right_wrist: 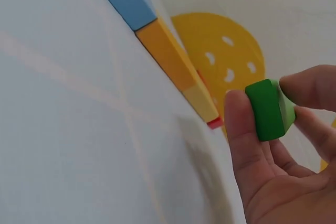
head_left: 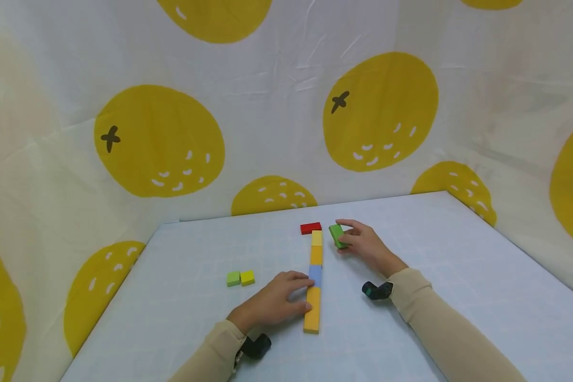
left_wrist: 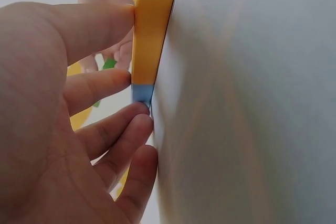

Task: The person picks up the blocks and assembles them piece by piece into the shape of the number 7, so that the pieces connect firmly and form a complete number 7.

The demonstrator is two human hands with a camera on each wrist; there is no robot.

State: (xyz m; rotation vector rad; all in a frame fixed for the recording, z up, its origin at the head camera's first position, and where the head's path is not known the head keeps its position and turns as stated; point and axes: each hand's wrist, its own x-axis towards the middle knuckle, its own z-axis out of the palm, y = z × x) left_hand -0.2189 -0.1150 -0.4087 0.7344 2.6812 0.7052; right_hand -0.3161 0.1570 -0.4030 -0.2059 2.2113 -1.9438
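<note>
A green block (head_left: 336, 235) is pinched between the fingertips and thumb of my right hand (head_left: 365, 248), raised beside the far end of a row of blocks. That row runs away from me: an orange block (head_left: 312, 312) nearest, then a blue block (head_left: 315, 274), another orange block (head_left: 317, 255) and a pale yellow block (head_left: 317, 238). A red block (head_left: 310, 228) lies crosswise at the far end. My left hand (head_left: 277, 300) rests along the row's left side, its extended fingertips and thumb touching the near orange and blue blocks.
Left of the row, a light green block (head_left: 233, 278) and a yellow block (head_left: 247, 277) lie side by side. All stand on a table with a pale cloth (head_left: 181, 313). Behind it rises a white curtain (head_left: 277, 116) printed with large yellow fruits.
</note>
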